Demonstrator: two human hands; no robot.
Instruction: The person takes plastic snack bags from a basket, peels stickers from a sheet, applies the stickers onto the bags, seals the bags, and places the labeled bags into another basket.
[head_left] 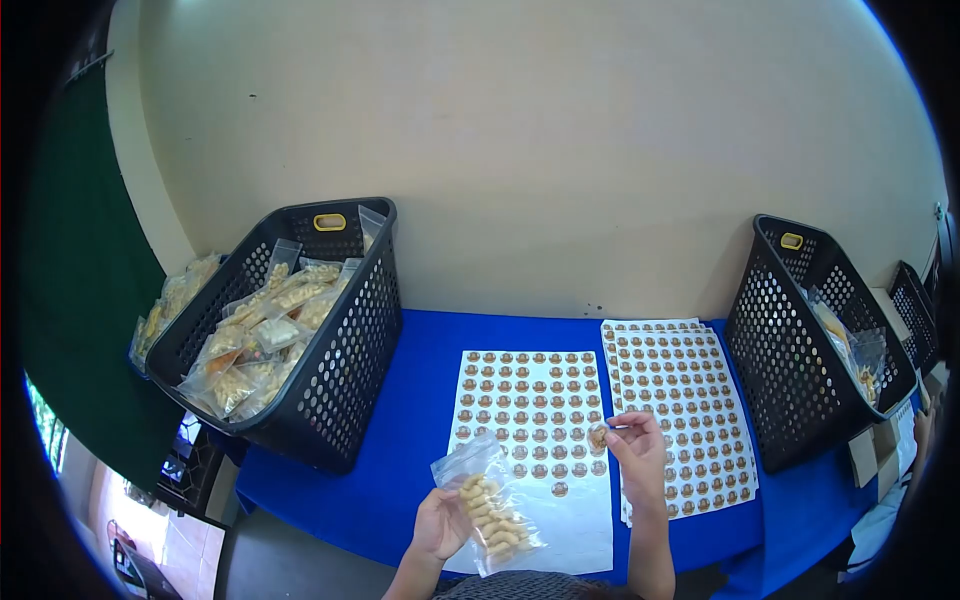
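Note:
My left hand grips the edge of a clear zip bag filled with pale, curled snack pieces. The bag hangs tilted over the lower part of a white sticker sheet. Between the thumb and fingertips of my right hand is a round brown sticker, above that sheet's right edge. Rows of similar round stickers cover the sheet's upper part, while its lower part is bare white. Beside it, to the right, lies a stack of fuller sticker sheets.
A black perforated basket full of bagged snacks stands on the left of the blue-covered table. Another black basket, holding fewer bags, is on the right. More bags lie beyond the left basket. Part of another person shows at far right.

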